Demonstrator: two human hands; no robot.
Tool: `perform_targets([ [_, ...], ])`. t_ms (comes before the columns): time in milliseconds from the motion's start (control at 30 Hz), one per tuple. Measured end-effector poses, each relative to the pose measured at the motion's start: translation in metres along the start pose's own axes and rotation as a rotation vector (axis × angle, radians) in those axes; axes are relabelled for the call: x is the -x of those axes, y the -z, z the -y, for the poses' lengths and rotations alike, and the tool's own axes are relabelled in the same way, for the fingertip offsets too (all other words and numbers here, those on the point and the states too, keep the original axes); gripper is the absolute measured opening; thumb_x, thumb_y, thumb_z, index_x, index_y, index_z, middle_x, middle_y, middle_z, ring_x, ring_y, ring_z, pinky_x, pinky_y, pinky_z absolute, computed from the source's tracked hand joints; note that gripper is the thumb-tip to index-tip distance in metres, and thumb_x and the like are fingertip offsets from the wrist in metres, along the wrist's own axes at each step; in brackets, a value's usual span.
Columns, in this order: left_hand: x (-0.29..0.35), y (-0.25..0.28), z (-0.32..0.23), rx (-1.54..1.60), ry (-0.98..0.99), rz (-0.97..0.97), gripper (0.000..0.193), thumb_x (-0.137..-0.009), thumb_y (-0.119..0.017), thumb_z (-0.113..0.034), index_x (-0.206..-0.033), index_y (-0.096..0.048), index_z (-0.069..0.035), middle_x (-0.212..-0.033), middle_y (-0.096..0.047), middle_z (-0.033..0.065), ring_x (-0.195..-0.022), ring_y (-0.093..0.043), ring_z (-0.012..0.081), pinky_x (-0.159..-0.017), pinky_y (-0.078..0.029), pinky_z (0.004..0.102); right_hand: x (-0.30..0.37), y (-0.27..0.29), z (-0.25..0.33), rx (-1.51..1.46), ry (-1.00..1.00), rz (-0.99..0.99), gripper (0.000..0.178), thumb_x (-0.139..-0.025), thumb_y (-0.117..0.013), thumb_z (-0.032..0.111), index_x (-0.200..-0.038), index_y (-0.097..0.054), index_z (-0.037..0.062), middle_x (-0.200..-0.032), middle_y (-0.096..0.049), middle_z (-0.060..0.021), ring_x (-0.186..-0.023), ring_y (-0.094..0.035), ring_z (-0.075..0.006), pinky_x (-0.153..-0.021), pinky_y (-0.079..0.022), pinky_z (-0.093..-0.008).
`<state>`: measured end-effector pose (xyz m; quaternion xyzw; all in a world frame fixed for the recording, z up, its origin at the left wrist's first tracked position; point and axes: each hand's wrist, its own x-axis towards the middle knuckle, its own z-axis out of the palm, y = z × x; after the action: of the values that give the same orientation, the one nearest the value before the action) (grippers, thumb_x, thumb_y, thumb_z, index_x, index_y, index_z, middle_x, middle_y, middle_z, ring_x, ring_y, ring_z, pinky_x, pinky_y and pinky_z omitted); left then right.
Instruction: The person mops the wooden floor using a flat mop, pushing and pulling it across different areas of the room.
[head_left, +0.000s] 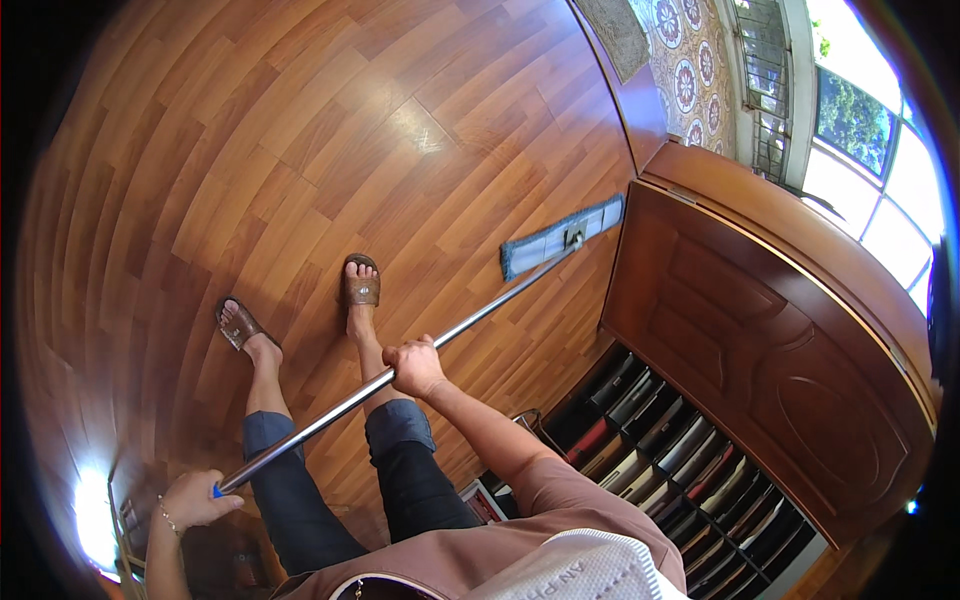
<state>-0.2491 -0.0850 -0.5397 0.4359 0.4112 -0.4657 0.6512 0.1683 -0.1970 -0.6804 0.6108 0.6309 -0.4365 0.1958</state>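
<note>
A flat mop (545, 247) with a blue fringed pad rests on the wood floor, its right end close to the foot of a brown panelled door. From it a long silver handle (335, 412) slants down to the left across my legs. My right hand (413, 366) is wrapped round the middle of this handle. At the blue-tipped upper end, my left hand (198, 498) is closed on the handle, with a bracelet on its wrist.
Glossy wood planks (290, 180) surround my sandalled feet (300, 300). The open panelled door (750, 330) stands at the right. Below it is a dark rack (690, 460) with rows of slim items. A grey mat (615, 35) and patterned tiles (690, 85) lie past the threshold.
</note>
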Motion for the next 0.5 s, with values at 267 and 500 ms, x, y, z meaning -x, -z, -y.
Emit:
perform_targets([
  [267, 0.036, 0.043, -0.033, -0.311, 0.046, -0.162, 0.042, -0.073, -0.072, -0.045, -0.077, -0.063, -0.004, -0.075, -0.065, 0.0170, -0.077, -0.064, 0.0336, -0.073, -0.048, 0.0420, 0.029, -0.051, 0.030, -0.157, -0.109, 0.104, 0.009, -0.068, -0.066, 0.024, -0.075, -0.065, 0.0189, -0.070, -0.065, -0.0068, -0.075, -0.065, -0.0265, -0.071, -0.042, -0.0409],
  [500, 0.075, 0.021, -0.019, -0.433, -0.030, -0.350, 0.042, -0.072, -0.073, -0.044, -0.080, -0.061, -0.005, -0.077, -0.067, 0.0162, -0.079, -0.065, 0.0320, -0.077, -0.047, 0.0428, 0.052, -0.059, 0.057, -0.155, -0.075, 0.131, 0.011, -0.067, -0.063, 0.018, -0.078, -0.066, 0.0179, -0.071, -0.066, -0.0073, -0.075, -0.065, -0.0251, -0.075, -0.044, -0.0399],
])
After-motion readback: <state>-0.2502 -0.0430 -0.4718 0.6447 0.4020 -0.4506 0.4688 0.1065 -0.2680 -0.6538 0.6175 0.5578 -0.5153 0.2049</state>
